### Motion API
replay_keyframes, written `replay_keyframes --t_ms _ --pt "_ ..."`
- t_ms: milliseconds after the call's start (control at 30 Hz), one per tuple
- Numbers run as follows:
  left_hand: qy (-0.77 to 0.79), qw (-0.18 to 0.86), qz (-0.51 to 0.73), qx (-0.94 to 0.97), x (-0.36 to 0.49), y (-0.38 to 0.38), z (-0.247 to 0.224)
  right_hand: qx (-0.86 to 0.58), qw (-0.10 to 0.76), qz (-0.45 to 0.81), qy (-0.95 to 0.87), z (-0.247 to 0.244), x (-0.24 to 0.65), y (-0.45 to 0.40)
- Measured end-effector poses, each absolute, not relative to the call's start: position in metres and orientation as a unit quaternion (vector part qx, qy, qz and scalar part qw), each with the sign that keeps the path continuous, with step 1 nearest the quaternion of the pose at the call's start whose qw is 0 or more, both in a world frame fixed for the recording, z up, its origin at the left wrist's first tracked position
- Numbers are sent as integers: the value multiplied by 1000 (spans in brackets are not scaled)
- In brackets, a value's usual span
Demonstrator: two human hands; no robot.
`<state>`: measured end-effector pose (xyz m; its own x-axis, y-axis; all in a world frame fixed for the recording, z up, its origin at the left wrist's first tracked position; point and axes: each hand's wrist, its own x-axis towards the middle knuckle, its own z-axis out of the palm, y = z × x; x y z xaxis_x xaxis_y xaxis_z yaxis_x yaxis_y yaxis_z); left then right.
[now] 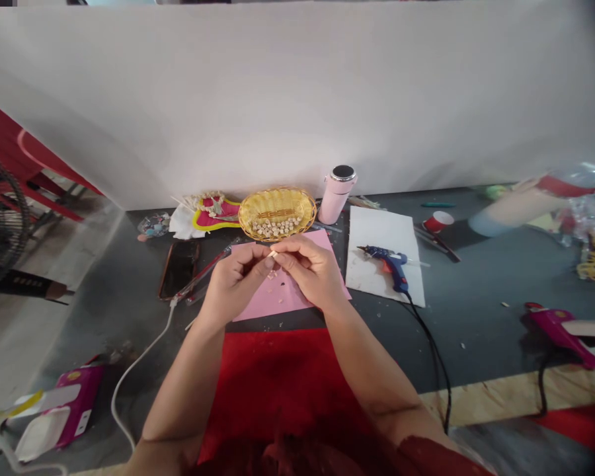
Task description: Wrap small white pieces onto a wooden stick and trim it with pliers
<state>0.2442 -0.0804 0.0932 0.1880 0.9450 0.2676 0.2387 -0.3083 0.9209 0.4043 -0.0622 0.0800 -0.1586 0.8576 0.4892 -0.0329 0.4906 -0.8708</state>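
your left hand and right hand pinch one small pale blocky piece above the rectangular pink paper sheet, where a slack hold could drop it among tiny pale crumbs.

Head-worn view, forward-down over tabletop

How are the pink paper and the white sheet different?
The pink paper lies below the left hand and right hand; the white sheet lies to their right. Tiny bits dot the pink paper, but a blue glue gun lies on the white sheet. Both rest on the grey table.
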Motion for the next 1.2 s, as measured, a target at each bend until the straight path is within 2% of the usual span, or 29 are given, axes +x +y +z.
replay_keyframes --t_ms 467,767,1200 --pt "444 346 475 677 247 -83 95 -316 574 393 -645 83 407 -63" --pt "452 348 470 673 247 -83 93 -330 550 463 -611 79 407 -63" --pt "466 343 495 648 250 -85 90 -329 562 440 -618 79 405 -64"
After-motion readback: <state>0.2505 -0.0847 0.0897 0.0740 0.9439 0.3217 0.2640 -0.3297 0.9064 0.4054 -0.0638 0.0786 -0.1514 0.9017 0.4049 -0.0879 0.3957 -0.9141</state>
